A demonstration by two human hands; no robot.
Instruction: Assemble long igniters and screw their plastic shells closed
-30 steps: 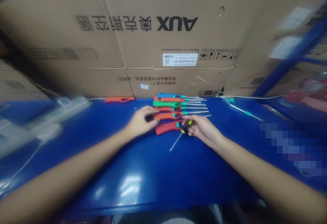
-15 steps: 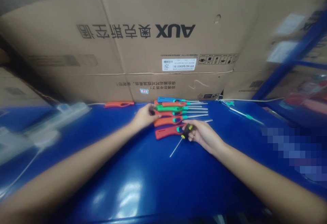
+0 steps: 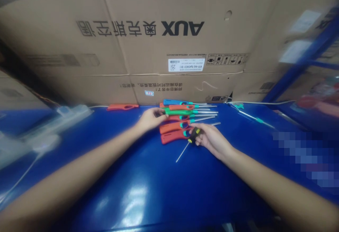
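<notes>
Several long-nosed gas lighters lie side by side in a pile on the blue table [image 3: 169, 189]. My left hand [image 3: 152, 118] is closed, fingers and thumb on the handle end of the green lighter [image 3: 180, 112]. The blue lighter [image 3: 176, 102] lies at the back of the pile, and the red lighter [image 3: 173, 136] is at its front, beside an orange lighter [image 3: 172, 127]. My right hand [image 3: 209, 138] is closed around the black and yellow handle of a screwdriver [image 3: 182, 152], its shaft pointing down and to the left. That hand covers part of the red lighter's front.
A large cardboard box [image 3: 143, 55] stands behind the table. An orange lighter handle [image 3: 122, 107] lies alone at the back left. A blurred white power strip [image 3: 76, 115] is at left; loose metal lighter parts [image 3: 247, 114] lie at right near a blue post [image 3: 296, 60].
My left hand has shifted slightly right, and the green lighter has slid a little right with it. My right hand still holds the screwdriver in nearly the same place.
</notes>
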